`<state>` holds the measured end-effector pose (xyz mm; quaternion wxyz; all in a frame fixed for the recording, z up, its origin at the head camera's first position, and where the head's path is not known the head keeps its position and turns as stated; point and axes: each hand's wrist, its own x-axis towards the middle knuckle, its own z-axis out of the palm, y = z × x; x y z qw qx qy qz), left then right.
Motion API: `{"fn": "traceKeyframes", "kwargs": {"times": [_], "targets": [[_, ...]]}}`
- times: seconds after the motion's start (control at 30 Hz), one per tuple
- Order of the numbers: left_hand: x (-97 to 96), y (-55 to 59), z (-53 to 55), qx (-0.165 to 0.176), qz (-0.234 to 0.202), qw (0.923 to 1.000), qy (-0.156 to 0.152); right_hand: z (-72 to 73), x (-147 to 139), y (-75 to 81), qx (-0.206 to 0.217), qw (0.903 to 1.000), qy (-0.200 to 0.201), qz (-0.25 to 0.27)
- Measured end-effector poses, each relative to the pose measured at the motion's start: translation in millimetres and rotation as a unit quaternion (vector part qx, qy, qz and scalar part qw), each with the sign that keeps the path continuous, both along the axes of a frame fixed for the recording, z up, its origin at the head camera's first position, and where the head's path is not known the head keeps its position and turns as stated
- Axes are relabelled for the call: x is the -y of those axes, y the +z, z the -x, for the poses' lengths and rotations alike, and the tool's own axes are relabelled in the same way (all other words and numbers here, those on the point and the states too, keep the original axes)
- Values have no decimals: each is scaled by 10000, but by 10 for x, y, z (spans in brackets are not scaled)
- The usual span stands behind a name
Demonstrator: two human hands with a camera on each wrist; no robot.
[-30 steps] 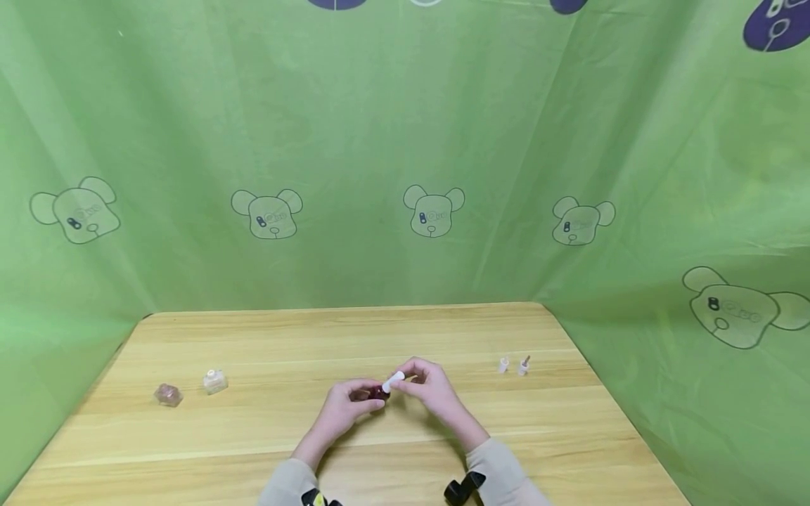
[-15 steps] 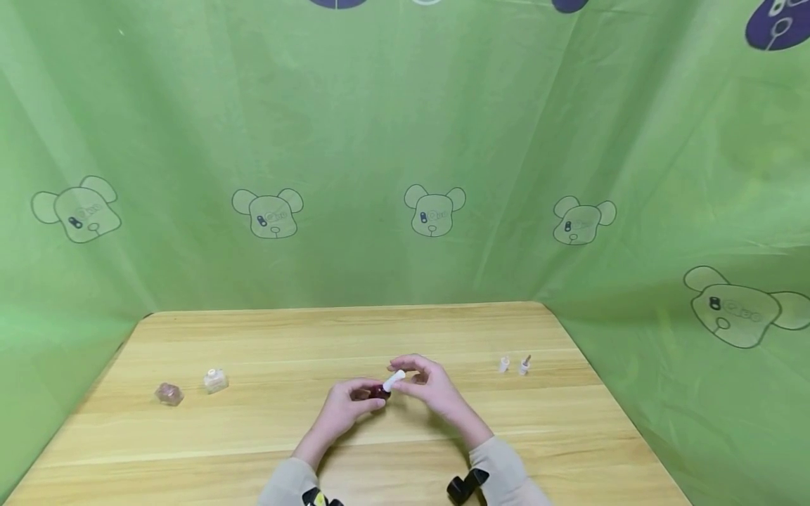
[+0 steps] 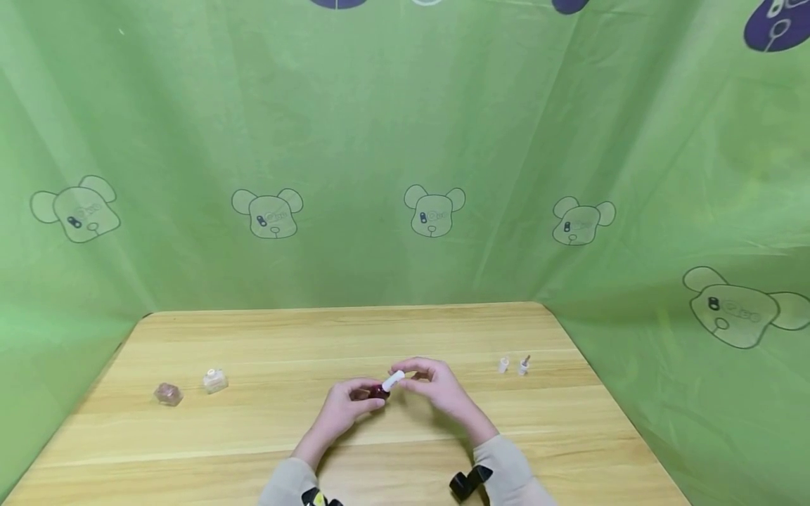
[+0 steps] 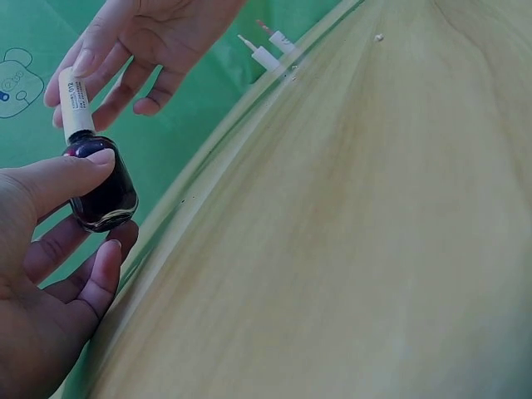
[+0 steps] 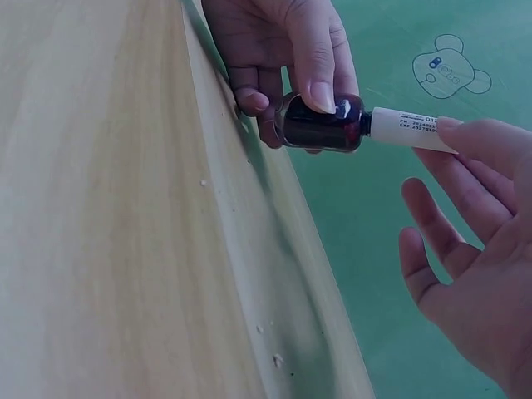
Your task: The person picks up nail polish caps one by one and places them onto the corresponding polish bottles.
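Pinching the bottle [image 4: 114, 195] between thumb and fingers, the left hand [image 3: 342, 407] holds it tilted over the middle of the table [image 3: 405, 334]. The bottle is glossy glass, rounded at the shoulders, almost black with deep red glints, and clearer at its base. On top sits the cap [image 4: 77, 108], a long white cylinder with small black print along its side. The right hand [image 3: 445, 391] pinches the cap between thumb and forefinger, its other fingers loosely bent.
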<state>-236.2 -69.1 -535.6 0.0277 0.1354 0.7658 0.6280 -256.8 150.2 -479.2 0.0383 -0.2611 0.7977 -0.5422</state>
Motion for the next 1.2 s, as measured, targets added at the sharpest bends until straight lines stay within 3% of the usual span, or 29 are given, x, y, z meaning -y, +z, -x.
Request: {"fn": "traceKeyframes", "kwargs": {"times": [0.17, 0.33, 0.43, 0.67, 0.9, 1.07, 1.2], "targets": [[1, -5, 3, -31, 21, 10000, -40, -110, 40, 176, 159, 9998, -59, 62], [2, 4, -6, -129, 47, 9999, -99, -151, 67, 214, 204, 9995, -249, 66], [-1, 12, -12, -174, 57, 9998, -107, -138, 80, 169, 254, 9985, -484, 17], [-11, 19, -15, -224, 186, 9996, -61, -4, 72, -98, 87, 9951, -988, 16], [-5, 2, -7, -279, 140, 9993, -182, -34, 106, -92, 68, 9897, -1424, -154], [-5, 0, -4, -249, 132, 9996, -98, -14, 87, -73, 181, 9916, -1244, -297], [-3, 6, -5, -218, 240, 9995, -42, 28, 37, -90, 183, 9976, -591, -296]]}}
